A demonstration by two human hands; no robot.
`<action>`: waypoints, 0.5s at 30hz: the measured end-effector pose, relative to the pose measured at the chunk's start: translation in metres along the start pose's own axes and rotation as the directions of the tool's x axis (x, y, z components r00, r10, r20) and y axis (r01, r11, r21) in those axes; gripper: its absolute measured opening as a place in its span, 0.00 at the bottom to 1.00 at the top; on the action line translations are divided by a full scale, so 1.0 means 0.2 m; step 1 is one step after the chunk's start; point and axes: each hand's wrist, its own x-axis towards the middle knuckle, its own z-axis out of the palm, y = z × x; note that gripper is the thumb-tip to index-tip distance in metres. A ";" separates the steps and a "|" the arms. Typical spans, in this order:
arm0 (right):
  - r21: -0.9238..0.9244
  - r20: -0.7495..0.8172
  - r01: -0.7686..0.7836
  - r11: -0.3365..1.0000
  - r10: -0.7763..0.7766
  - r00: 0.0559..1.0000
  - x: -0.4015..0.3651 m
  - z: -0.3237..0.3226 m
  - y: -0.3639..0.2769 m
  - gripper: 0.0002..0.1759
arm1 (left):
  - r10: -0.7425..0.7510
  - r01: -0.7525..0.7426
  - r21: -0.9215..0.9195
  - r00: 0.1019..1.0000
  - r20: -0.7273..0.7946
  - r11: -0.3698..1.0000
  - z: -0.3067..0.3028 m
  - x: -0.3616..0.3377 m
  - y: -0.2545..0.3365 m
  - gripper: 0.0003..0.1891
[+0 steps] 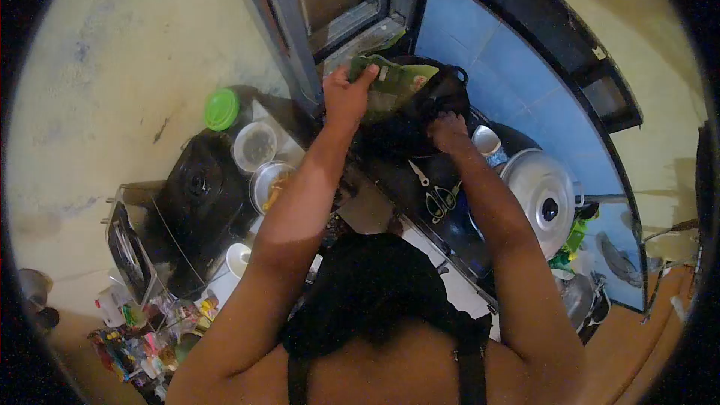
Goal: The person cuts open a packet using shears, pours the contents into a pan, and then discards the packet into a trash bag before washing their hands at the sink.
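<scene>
My left hand is closed on the edge of a green plastic packet, with the thumb on its near face. The packet is tilted over a black wok in the corner by the window. My right hand is low at the wok's right side, its fingers curled into the dark. What they grip, if anything, is hidden. Just below this hand, scissors with dark handle loops lie on the black surface. A small pale cup stands to its right.
A big lidded silver pot stands by my right forearm. On the left are a green lid, a pale bowl, a metal bowl with food and a white cup. Several small packets crowd the lower left.
</scene>
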 end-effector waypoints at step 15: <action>0.164 0.078 0.088 0.982 -0.102 0.992 -0.29 -0.17 -0.06 0.11 | -0.029 0.033 -0.075 0.998 0.047 0.997 0.01 0.01 -0.03 0.08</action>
